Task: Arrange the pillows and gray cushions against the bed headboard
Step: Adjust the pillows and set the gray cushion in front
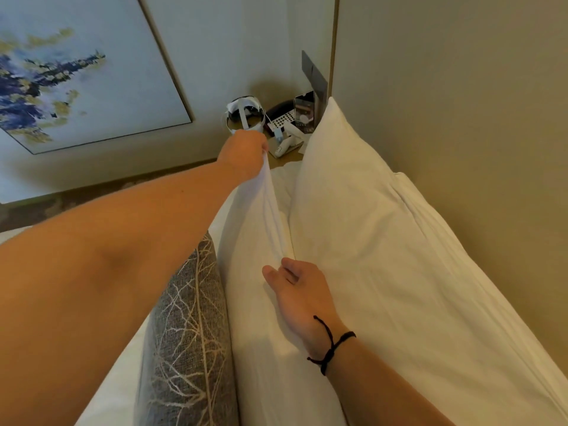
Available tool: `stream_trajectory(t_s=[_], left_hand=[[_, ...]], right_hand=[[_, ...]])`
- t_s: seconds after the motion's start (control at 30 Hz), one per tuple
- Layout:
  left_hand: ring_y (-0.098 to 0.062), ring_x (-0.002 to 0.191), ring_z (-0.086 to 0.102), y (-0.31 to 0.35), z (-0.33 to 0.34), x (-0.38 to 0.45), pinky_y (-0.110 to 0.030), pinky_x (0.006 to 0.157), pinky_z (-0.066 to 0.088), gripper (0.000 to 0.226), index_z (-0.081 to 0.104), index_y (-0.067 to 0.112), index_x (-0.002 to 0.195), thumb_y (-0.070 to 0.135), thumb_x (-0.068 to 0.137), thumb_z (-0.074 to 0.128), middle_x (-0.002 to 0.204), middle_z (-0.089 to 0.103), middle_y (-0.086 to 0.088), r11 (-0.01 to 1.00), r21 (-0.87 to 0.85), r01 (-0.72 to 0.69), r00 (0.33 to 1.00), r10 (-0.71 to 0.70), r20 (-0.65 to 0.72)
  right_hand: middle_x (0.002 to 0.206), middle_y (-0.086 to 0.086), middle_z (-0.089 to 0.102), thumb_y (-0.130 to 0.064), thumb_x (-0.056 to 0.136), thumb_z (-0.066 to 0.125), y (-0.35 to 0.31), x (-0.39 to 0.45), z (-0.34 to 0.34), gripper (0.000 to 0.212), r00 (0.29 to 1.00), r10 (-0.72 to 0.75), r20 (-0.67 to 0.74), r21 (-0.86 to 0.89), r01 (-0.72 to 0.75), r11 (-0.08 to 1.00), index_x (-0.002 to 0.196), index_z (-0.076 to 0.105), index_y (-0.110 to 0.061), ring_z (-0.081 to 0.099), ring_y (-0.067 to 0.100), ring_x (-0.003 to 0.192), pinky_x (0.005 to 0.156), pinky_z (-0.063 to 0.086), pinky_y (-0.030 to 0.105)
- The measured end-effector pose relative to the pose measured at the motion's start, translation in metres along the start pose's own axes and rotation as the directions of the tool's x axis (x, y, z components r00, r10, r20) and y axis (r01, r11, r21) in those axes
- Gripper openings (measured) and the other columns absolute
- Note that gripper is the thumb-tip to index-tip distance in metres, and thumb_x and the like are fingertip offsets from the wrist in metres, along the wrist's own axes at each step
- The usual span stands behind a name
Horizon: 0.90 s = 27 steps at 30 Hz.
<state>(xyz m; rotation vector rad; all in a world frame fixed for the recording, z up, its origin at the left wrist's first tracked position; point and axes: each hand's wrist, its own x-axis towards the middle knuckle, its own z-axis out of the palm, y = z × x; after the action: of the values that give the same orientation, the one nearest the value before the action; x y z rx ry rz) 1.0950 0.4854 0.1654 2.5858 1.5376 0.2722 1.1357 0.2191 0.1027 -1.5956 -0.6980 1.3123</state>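
Two white pillows stand along the beige headboard (461, 103). The back pillow (368, 226) leans against it. In front stands a second white pillow (255, 302). My left hand (244, 152) pinches its far top corner and pulls the fabric up. My right hand (299, 295) grips the same pillow's top edge nearer to me, its fingers tucked between the two pillows. A gray cushion (187, 339) with a pale branch pattern stands against the front pillow's left side.
A nightstand (287, 159) in the far corner holds a white headset (244, 113), a phone, a remote and small items. A framed painting (76, 72) hangs on the left wall. White bedding (116, 379) lies beside the cushion.
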Motion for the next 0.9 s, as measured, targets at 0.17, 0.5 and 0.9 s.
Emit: stream_trajectory(t_s=[0.17,0.5,0.9], left_hand=[[-0.025,0.1,0.06,0.003,0.011,-0.004,-0.025,0.081,0.043,0.025,0.067,0.013,0.114,0.006,0.098,0.05,0.112,0.067,-0.012,0.991,-0.132,0.038,0.997,-0.046,-0.057],[-0.035,0.15,0.009,-0.014,0.006,-0.043,-0.046,0.119,0.023,0.068,0.018,0.011,0.156,0.026,0.1,0.053,0.165,-0.005,-0.014,0.998,0.055,0.011,0.971,-0.024,0.237],[-0.027,0.151,0.01,-0.052,0.021,-0.257,-0.059,0.118,0.021,0.074,0.018,0.044,0.152,0.069,0.088,0.047,0.166,0.002,0.001,0.929,-0.279,0.243,0.969,-0.216,0.121]], right_hand=[[0.135,-0.01,0.047,-0.046,0.086,0.069,0.007,-0.009,0.0,0.065,0.991,-0.092,-0.098,-0.089,0.083,0.993,0.14,0.043,-0.018,0.047,0.001,0.119,0.1,0.037,0.018],[0.158,-0.011,-0.016,-0.059,0.092,0.049,0.014,-0.021,0.01,0.094,0.998,0.021,0.065,-0.389,0.006,0.921,0.156,0.002,-0.008,0.01,0.01,0.146,0.103,0.011,0.014],[0.163,-0.001,-0.015,-0.062,0.094,0.042,0.042,-0.066,0.004,0.092,0.951,0.041,0.308,-0.791,0.232,0.566,0.155,-0.011,-0.018,-0.01,0.013,0.15,0.122,0.0,0.03]])
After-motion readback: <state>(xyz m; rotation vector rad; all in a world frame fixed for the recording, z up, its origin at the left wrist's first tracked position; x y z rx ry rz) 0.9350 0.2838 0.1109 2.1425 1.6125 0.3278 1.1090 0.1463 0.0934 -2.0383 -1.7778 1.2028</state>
